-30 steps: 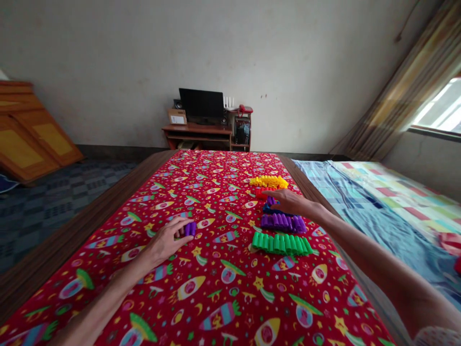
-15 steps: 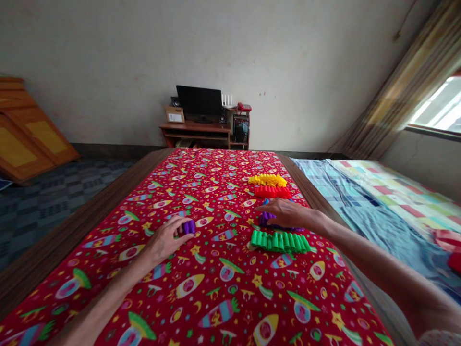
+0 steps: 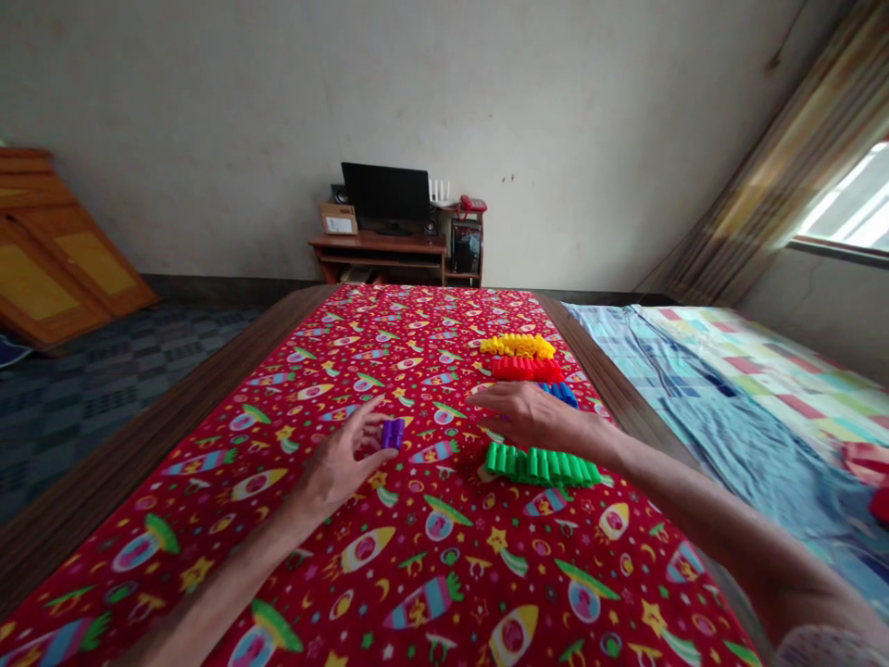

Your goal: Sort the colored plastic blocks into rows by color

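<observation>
My left hand (image 3: 342,460) has its thumb and fingers around a short piece of purple ribbed plastic tubes (image 3: 393,434), just over the red printed cloth. Its index finger reaches out past the piece. My right hand (image 3: 524,414) is stretched out flat with fingers pointing left, over the place of a purple row that it now mostly hides. Behind that hand, part of a row of blue tubes (image 3: 559,395) shows. Nearer to me lies a row of green tubes (image 3: 542,465). Farther back are a red row (image 3: 526,370) and a yellow row (image 3: 518,346).
The red cloth (image 3: 431,528) with rocket prints covers the long table, whose brown edge (image 3: 597,389) runs along the right. A bed (image 3: 722,408) with checked bedding stands to the right. Beyond the far end are a desk (image 3: 379,245) and a monitor (image 3: 386,196).
My left hand has moved to the right with the purple tubes, its fingers more spread. My right hand has shifted slightly left and now covers most of the purple row; more blue shows.
</observation>
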The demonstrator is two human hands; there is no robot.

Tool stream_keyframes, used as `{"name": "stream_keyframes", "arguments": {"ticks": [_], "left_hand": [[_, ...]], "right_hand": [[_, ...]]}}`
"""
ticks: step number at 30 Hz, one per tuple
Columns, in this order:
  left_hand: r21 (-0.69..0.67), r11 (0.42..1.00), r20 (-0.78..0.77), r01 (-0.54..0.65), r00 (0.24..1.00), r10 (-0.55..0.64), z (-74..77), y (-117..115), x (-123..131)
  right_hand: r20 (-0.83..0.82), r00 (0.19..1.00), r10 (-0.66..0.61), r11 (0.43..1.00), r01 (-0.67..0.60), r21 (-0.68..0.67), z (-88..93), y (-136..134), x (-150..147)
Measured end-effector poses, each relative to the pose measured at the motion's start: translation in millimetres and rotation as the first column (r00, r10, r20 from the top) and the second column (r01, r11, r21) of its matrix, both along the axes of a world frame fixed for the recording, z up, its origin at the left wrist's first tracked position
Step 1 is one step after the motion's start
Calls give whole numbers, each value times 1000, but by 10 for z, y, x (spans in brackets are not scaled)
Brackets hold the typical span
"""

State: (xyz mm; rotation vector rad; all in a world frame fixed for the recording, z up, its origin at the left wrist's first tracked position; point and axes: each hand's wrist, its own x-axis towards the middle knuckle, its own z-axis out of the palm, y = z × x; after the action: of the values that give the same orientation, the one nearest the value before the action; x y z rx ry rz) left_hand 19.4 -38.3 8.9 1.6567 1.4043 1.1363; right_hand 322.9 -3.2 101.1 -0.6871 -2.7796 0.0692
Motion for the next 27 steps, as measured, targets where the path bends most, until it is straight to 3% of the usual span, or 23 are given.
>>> {"name": "stream_keyframes", "arguments": {"ticks": [3, 6, 8, 12, 17, 22, 27], "left_hand": [[-109, 988, 182, 109, 979, -88, 86, -189, 225], [-234, 918, 317, 321, 917, -241, 142, -371, 346], [-278, 873, 360, 402, 886, -293, 164, -448, 390], [-288, 862, 408, 418, 868, -285, 195, -502, 495], [-251, 830, 462, 499, 815, -350, 167, -532, 587], [-307, 811, 382, 498, 845, -375, 89, -562, 535], [-334, 829, 342, 448, 877, -337, 211, -618, 580]], "right_hand": [[-60, 991, 121, 992, -118, 52, -55, -242, -321], [-27, 973, 230, 972, -229, 48, -131, -447, -522], [-26, 973, 231, 972, -229, 55, -181, -530, -557], [-71, 985, 158, 965, -139, 221, -238, -622, -483], [-90, 978, 191, 916, -144, 374, -237, -728, -383], [-106, 964, 245, 907, -189, 376, -273, -769, -367], [-48, 986, 161, 957, -144, 252, -232, -826, -356]]}}
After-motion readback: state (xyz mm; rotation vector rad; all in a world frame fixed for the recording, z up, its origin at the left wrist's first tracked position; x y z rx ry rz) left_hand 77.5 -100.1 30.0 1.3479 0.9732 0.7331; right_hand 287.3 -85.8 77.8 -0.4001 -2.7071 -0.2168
